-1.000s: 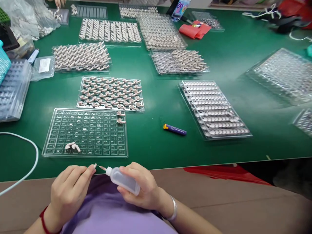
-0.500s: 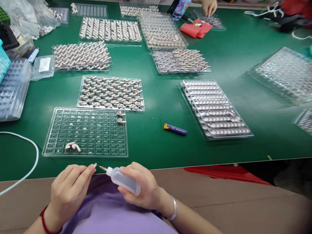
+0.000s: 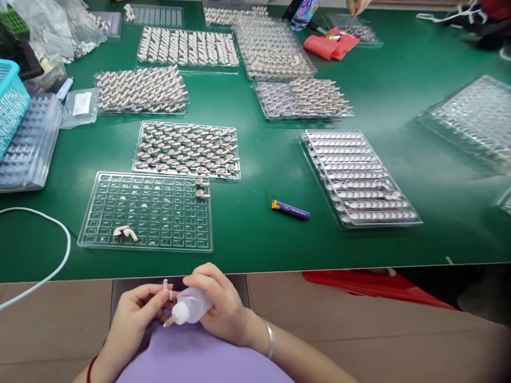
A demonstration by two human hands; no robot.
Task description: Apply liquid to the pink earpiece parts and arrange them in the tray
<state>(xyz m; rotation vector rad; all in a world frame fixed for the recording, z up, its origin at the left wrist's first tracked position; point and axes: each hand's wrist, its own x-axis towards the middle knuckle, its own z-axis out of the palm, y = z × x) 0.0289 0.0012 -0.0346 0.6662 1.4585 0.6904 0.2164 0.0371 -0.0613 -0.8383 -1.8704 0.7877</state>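
My left hand (image 3: 138, 318) pinches a small white earbud shell (image 3: 165, 284) between thumb and fingers, its stem end pointing up; the rest is hidden by the fingers. My right hand (image 3: 225, 303) is wrapped round a translucent squeeze bottle (image 3: 195, 304) with a white cap and a thin tip angled down to the left. Both hands are close together above the lap, in front of the table edge. Just beyond them lies a clear plastic tray (image 3: 146, 249) of small pockets. Two white earbud shells (image 3: 130, 233) lie loose on it, and two others sit at its right edge.
Behind that tray is another filled with earbud shells (image 3: 187, 149). A purple lighter (image 3: 291, 210) lies to its right, near a tray with rows of round parts (image 3: 363, 181). A white cable (image 3: 66, 250) curves at left. Another person's hand (image 3: 356, 5) is at the far side.
My hands have come closer together and nearer my body. The bottle's tip has swung away from the earbud shell and now points down-left. The shell is now held with its stem upward.
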